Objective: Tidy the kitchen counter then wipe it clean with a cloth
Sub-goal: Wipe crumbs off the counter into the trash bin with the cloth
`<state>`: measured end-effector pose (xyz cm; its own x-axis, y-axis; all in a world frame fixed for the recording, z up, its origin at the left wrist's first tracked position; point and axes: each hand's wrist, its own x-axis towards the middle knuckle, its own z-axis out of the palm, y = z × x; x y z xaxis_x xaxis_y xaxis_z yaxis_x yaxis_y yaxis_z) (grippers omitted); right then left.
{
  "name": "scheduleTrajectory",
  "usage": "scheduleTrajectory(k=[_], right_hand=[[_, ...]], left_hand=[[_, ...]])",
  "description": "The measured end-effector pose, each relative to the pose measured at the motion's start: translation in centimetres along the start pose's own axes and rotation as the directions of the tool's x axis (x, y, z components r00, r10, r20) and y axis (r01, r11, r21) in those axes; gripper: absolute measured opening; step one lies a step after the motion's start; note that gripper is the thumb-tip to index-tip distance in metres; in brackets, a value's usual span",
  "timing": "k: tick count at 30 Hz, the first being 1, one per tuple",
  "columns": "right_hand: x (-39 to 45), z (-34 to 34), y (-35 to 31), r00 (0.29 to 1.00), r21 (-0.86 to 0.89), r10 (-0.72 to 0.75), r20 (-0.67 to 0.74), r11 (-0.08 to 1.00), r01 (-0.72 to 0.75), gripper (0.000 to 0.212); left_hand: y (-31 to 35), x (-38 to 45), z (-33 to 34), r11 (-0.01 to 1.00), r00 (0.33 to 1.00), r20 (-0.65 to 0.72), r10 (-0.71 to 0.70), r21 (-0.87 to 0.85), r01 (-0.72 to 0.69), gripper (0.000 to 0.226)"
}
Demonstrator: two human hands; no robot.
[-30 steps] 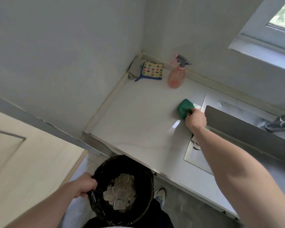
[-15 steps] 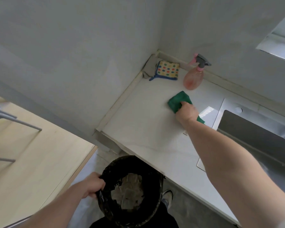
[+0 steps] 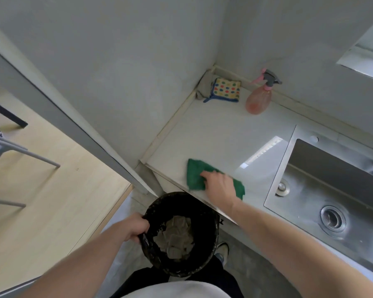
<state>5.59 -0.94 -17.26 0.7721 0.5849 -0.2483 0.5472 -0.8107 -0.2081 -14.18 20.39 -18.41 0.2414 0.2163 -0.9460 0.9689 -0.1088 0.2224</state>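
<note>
While held below the tabletop edge: black bin (image 3: 179,233), crumpled paper inside.
Left hand (image 3: 134,229): grip clamped on the bin's near rim.
Right hand (image 3: 219,186): grip spread flat, pressing the green cloth (image 3: 195,175).
Cloth's place: tabletop (image 3: 213,134) front edge, left of the sink (image 3: 332,190).
Far corner: dotted sponge (image 3: 226,90), pink spray bottle (image 3: 258,100).
</note>
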Motion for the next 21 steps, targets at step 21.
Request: scheduleTrajectory(k=[21], right_hand=[[2.9, -6.5, -2.8, 0.967, 0.433, 0.214, -0.14, 0.891, -0.134, 0.039]], left_hand=[[-1.0, 0.4, -2.2, 1.0, 1.0, -0.015, -0.007, 0.015, 0.007, 0.038]])
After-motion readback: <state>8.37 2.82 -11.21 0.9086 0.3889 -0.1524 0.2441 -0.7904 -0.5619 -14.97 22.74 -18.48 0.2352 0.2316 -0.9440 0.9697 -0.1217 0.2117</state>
